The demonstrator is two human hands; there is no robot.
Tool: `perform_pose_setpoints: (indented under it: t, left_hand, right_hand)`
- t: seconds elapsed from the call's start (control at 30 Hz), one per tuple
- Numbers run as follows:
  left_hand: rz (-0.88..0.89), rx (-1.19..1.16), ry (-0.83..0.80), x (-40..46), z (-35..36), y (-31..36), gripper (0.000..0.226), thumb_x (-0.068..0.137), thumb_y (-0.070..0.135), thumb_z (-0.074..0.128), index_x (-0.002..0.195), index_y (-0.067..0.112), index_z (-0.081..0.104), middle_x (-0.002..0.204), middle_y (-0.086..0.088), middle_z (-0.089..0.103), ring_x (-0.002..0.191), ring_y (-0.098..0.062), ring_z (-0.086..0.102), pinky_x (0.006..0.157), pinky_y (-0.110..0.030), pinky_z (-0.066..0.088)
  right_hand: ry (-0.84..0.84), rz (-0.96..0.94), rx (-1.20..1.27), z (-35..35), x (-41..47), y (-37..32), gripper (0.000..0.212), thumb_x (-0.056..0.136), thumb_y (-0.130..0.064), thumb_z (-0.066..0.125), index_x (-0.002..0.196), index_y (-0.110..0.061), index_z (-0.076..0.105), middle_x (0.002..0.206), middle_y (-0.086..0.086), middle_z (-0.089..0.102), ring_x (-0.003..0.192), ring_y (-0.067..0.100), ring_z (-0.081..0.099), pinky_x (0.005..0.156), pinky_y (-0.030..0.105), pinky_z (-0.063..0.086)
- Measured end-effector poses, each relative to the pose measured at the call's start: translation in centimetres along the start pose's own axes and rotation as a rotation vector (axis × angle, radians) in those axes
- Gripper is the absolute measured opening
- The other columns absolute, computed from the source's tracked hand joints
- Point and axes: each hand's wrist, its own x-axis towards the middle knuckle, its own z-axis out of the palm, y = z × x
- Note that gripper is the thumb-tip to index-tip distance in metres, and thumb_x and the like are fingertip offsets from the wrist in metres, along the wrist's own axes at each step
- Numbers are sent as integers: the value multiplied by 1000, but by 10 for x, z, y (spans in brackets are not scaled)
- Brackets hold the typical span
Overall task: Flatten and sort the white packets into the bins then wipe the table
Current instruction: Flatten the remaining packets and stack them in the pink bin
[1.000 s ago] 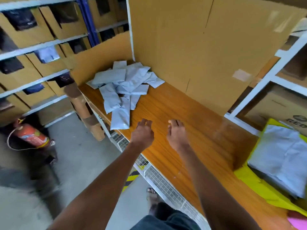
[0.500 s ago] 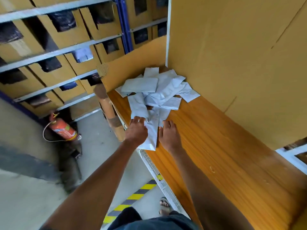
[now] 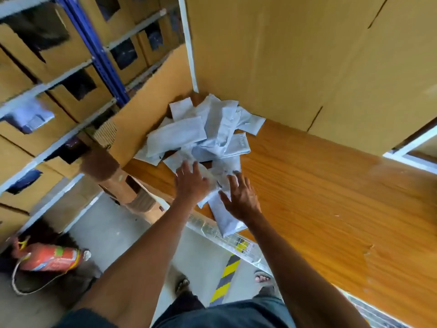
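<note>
Cardboard-walled tabletop [image 3: 319,185]: both hands have reached the packet pile [image 3: 203,133] at centre frame, left hand [image 3: 190,183] and right hand [image 3: 238,197] with fingers spread flat on the nearest packets [image 3: 222,209]; flattening begins.

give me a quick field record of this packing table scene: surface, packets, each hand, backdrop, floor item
surface: orange wooden table
packets: heap of crumpled white plastic packets at the table's far corner; one flat white packet overhangs the near edge
left hand: fingers spread, on the heap's near side
right hand: fingers spread, lying on the flat white packet
backdrop: brown cardboard sheet standing behind the table
floor item: red fire extinguisher lying at left
</note>
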Motion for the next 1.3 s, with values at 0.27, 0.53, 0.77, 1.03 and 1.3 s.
perform_pose_setpoints:
  t: [0.27, 0.53, 0.77, 1.03, 1.3]
  left_hand:
    - [203, -12, -212, 32, 5, -22, 84, 103, 59, 47, 168, 23, 9, 173, -20, -10, 159, -47, -6, 128, -60, 7]
    - [378, 16, -274, 29, 9, -11, 95, 99, 63, 56, 169, 22, 5, 172, -20, -19, 158, -46, -17, 128, -57, -2]
    - [864, 32, -292, 22, 23, 6, 87, 94, 21, 66, 166, 17, 17, 176, -8, 0, 162, -35, -6, 130, -54, 8]
    - [898, -8, -132, 34, 32, 29, 79, 100, 41, 60, 166, 21, 20, 176, -6, 3, 162, -35, -1, 129, -63, 11]
    - [775, 113, -18, 19, 61, 39, 89, 103, 55, 49, 168, 34, -9, 173, -11, -24, 160, -42, -11, 125, -63, 23]
  right_hand:
    - [-93, 130, -114, 20, -34, -31, 89, 92, -75, 40, 164, -25, 27, 173, 14, 13, 155, 44, 20, 121, 62, 27]
    - [-25, 500, -107, 32, -53, -19, 80, 99, -63, 35, 163, -16, 27, 171, 20, 13, 155, 50, 16, 121, 64, 20]
    - [31, 741, -141, 16, -53, 11, 80, 106, -48, 41, 165, -5, 10, 173, 19, -4, 159, 43, -3, 127, 60, 9]
    - [20, 651, -144, 6, -43, 25, 85, 102, -63, 40, 167, -22, 3, 173, 14, -12, 159, 41, -7, 126, 58, 0]
    - [-9, 685, -158, 17, -47, 35, 77, 101, -67, 18, 167, -27, 5, 173, 13, -17, 157, 44, -13, 124, 67, 5]
